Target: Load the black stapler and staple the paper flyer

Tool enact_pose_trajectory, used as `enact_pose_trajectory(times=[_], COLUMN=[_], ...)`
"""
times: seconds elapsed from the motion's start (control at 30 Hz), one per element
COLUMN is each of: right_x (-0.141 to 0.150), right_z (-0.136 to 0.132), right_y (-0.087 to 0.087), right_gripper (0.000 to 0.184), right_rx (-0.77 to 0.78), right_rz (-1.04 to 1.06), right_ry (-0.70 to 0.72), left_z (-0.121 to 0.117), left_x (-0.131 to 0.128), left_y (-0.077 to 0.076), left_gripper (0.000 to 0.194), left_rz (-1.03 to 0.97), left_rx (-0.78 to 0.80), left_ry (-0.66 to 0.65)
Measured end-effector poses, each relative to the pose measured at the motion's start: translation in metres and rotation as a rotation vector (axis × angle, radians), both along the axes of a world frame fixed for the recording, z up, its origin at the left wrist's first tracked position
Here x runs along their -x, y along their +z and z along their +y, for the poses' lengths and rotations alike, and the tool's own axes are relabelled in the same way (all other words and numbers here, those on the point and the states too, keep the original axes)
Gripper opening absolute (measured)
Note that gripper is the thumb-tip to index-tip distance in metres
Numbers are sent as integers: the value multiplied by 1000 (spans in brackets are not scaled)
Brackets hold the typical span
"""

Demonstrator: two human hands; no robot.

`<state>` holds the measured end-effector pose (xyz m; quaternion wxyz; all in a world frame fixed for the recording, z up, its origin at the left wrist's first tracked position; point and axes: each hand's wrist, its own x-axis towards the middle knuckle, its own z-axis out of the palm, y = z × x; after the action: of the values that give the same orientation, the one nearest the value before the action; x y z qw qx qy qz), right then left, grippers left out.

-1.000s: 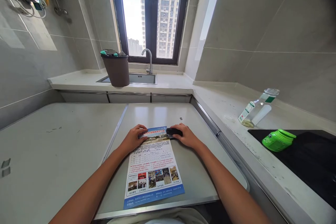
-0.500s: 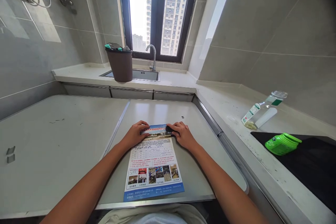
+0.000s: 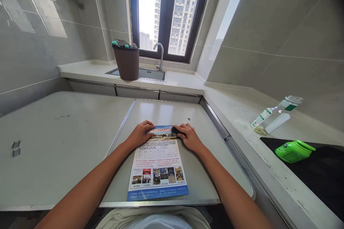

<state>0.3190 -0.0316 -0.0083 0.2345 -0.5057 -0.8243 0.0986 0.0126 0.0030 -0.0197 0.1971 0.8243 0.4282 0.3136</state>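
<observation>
A printed flyer (image 3: 157, 164) with photos and a blue bottom band lies flat on the pale tabletop in front of me. At its upper left corner is my left hand (image 3: 140, 134), fingers curled and thumb on the paper, holding it down. My right hand (image 3: 189, 136) is at the upper right corner, its fingers closed around a small black object (image 3: 176, 131) that overlaps the flyer's edge. Fingers cover most of this object, so its exact kind is unclear.
Two small grey strips (image 3: 16, 149) lie on the table's left side, a tiny dark piece (image 3: 189, 118) beyond my right hand. A clear bottle (image 3: 276, 116) and a green jar (image 3: 294, 151) are on the right counter. A brown bin (image 3: 127, 62) stands by the sink (image 3: 152, 74).
The camera view has shifted slightly. Both hands stay at the flyer's upper corners, with the black object still in the right hand; slightly more of it shows now.
</observation>
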Motion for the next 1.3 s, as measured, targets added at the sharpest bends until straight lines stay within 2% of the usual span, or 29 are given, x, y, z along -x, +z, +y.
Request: enact_pose_trajectory(times=[0.43, 0.93, 1.3], right_x=[6, 10, 22], right_z=[-3, -5, -11], right_y=[0, 1, 5], right_gripper=[51, 52, 54], right_rx=[-24, -25, -118], right_rz=[-55, -96, -353], right_ry=[-27, -65, -83], left_z=[4, 4, 3], left_x=[1, 0, -1], left_y=[-8, -6, -8], left_gripper=[29, 29, 29], left_rz=[-38, -28, -34], left_rx=[-1, 13, 11], left_ry=[-11, 7, -7])
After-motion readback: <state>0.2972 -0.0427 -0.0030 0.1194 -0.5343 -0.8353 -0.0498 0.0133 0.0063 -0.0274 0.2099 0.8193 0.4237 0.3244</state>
